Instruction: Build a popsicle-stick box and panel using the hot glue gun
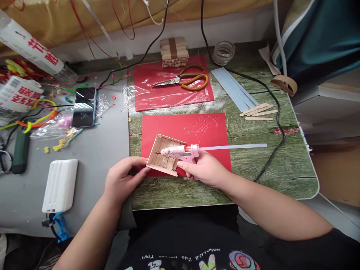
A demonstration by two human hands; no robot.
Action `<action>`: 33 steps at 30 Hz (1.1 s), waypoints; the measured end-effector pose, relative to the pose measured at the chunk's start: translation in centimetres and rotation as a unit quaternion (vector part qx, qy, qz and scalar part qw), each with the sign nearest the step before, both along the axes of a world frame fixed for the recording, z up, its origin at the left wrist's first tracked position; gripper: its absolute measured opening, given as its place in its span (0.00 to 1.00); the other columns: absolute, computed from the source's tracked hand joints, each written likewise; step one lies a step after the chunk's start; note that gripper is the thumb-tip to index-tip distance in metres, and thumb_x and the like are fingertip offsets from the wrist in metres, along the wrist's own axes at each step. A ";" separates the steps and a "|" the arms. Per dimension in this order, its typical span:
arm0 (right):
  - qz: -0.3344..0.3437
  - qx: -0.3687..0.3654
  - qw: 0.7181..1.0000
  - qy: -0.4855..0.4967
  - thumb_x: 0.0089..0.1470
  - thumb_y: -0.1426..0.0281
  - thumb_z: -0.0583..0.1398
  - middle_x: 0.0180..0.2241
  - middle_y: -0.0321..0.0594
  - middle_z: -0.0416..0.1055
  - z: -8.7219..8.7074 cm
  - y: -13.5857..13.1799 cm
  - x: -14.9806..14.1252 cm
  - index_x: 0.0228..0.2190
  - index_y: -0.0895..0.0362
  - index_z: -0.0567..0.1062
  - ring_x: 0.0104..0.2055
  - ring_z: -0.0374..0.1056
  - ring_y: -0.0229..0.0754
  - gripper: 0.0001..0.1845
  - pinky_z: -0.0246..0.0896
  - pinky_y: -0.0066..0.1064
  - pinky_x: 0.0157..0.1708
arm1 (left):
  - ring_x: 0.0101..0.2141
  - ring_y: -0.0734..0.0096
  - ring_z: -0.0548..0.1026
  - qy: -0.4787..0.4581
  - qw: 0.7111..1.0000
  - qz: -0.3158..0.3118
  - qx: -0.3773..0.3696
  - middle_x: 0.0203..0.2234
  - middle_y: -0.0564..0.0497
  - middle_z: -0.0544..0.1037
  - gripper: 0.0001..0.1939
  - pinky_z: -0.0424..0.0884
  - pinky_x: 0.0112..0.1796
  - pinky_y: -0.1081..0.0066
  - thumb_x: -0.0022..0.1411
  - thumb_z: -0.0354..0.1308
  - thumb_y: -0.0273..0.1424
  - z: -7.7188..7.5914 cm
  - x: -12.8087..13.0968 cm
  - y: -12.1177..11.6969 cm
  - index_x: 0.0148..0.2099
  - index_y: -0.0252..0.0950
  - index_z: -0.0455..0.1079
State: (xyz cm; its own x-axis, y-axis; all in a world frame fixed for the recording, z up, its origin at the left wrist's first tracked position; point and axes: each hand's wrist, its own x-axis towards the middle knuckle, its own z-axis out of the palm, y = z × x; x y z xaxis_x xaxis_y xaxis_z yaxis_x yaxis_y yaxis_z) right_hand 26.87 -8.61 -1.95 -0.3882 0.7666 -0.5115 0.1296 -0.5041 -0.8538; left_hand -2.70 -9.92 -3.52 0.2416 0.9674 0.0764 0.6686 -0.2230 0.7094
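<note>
1. Two bare hands are at work over the red sheet (182,125), and here's the left hand (123,176) at its lower-left edge, thumb below, fingers above, pinching a corner of the wooden tray (157,161).

2. The left forearm slants up from the lower left, wrist bent slightly inward, while the tray sits tilted over the sheet's lower-left part, its slatted inside facing up.

3. Over to the right hand (204,168), above the sheet's lower right: fingers wrapped firmly round the handle of the pink glue gun (180,152), forearm reaching in from the lower right.

4. The nozzle points left, above the tray's inside; whether it touches the wood, I can't tell. A pale glue stick (233,147) juts from the gun's back, past the sheet's right edge.

5. Now the writing! A small label shows on the gun's side, too tiny to read.

6. Far up and left of the sheet, a clear bottle (30,41) leans with bold red Chinese characters on a white label; below it, a white package (21,93) carries more red characters and a barcode.

7. Below the sheet, the black shirt (180,232) bears pale lettering, turned upside down and only partly legible, above colourful drawings.
</note>
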 end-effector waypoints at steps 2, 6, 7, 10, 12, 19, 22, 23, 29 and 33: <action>0.024 0.042 0.999 0.022 0.64 0.61 0.63 0.39 0.40 0.80 0.1 0.1 0.0 0.51 0.54 0.79 0.33 0.73 0.40 0.17 0.69 0.32 0.34 | 0.34 0.69 0.82 -0.007 1.000 0.001 -0.001 0.40 0.51 0.85 0.11 0.81 0.38 0.70 0.65 0.67 0.36 0.0 0.0 0.0 0.50 0.42 0.79; 0.075 0.172 0.982 -0.036 0.63 0.61 0.64 0.42 0.40 0.77 0.3 0.4 0.3 0.43 0.52 0.79 0.41 0.73 0.44 0.10 0.67 0.35 0.40 | 0.34 0.70 0.82 -0.012 1.000 -0.003 0.000 0.40 0.51 0.85 0.11 0.80 0.39 0.70 0.66 0.67 0.35 0.0 0.1 0.0 0.50 0.42 0.79; 0.089 0.199 0.974 -0.058 0.63 0.60 0.65 0.40 0.40 0.77 0.4 0.5 0.4 0.41 0.52 0.79 0.40 0.72 0.45 0.10 0.66 0.35 0.40 | 0.34 0.70 0.82 -0.013 1.000 -0.004 0.002 0.40 0.51 0.85 0.11 0.80 0.40 0.69 0.66 0.67 0.35 0.0 0.1 0.0 0.50 0.42 0.79; 0.133 0.239 0.958 -0.091 0.64 0.59 0.64 0.38 0.39 0.75 0.3 0.8 0.6 0.37 0.53 0.76 0.40 0.70 0.45 0.10 0.61 0.34 0.38 | 0.37 0.68 0.83 -0.011 1.000 -0.005 0.005 0.40 0.51 0.85 0.10 0.80 0.41 0.68 0.66 0.67 0.35 0.0 0.0 0.0 0.49 0.43 0.80; 0.159 0.239 0.953 -0.096 0.65 0.59 0.63 0.39 0.40 0.75 0.3 1.0 0.6 0.38 0.53 0.75 0.39 0.69 0.44 0.11 0.59 0.33 0.37 | 0.37 0.67 0.83 -0.009 1.000 -0.006 0.003 0.40 0.51 0.85 0.10 0.80 0.42 0.68 0.66 0.67 0.35 0.0 0.0 0.1 0.49 0.42 0.80; 0.177 0.256 0.945 -0.100 0.66 0.59 0.61 0.38 0.39 0.74 -0.3 1.0 0.3 0.38 0.54 0.73 0.38 0.68 0.43 0.11 0.56 0.32 0.35 | 0.39 0.68 0.81 -0.032 0.999 -0.040 0.014 0.40 0.52 0.83 0.08 0.77 0.40 0.69 0.67 0.66 0.29 0.3 0.3 0.4 0.48 0.43 0.78; 0.173 0.263 0.943 -0.104 0.66 0.60 0.62 0.38 0.39 0.74 -0.7 0.9 0.1 0.38 0.54 0.73 0.38 0.68 0.43 0.10 0.56 0.32 0.34 | 0.39 0.69 0.80 -0.036 0.998 -0.044 0.018 0.40 0.52 0.83 0.09 0.77 0.40 0.68 0.66 0.67 0.27 0.3 0.4 0.5 0.48 0.43 0.78; 0.172 0.269 0.942 -0.103 0.66 0.60 0.62 0.38 0.39 0.74 -0.8 0.9 0.1 0.38 0.54 0.73 0.38 0.68 0.43 0.10 0.56 0.32 0.35 | 0.39 0.68 0.80 -0.037 0.998 -0.045 0.019 0.40 0.52 0.83 0.09 0.77 0.41 0.68 0.66 0.67 0.27 0.2 0.4 0.5 0.48 0.43 0.78; 0.158 0.286 0.941 -0.090 0.65 0.61 0.62 0.37 0.38 0.74 -0.9 0.7 0.0 0.37 0.54 0.73 0.38 0.68 0.42 0.10 0.57 0.32 0.36 | 0.40 0.66 0.80 -0.052 0.997 -0.049 0.037 0.39 0.51 0.82 0.09 0.77 0.42 0.64 0.65 0.68 0.25 0.1 0.2 0.4 0.46 0.42 0.78; 0.152 0.284 0.942 -0.090 0.65 0.62 0.62 0.37 0.37 0.74 -0.8 0.6 0.0 0.37 0.54 0.73 0.38 0.68 0.42 0.08 0.57 0.32 0.35 | 0.42 0.64 0.80 -0.064 0.995 -0.050 0.053 0.40 0.50 0.82 0.10 0.77 0.44 0.62 0.63 0.69 0.23 0.0 0.2 0.5 0.45 0.42 0.78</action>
State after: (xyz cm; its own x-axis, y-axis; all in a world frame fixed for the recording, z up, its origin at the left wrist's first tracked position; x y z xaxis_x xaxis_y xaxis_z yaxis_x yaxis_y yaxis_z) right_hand 26.91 -7.96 -2.77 -0.5803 0.8040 -0.1299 0.3623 0.1120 -0.9253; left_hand -2.54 -9.45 -3.51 0.3185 0.9238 0.2126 0.5447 -0.3619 0.7565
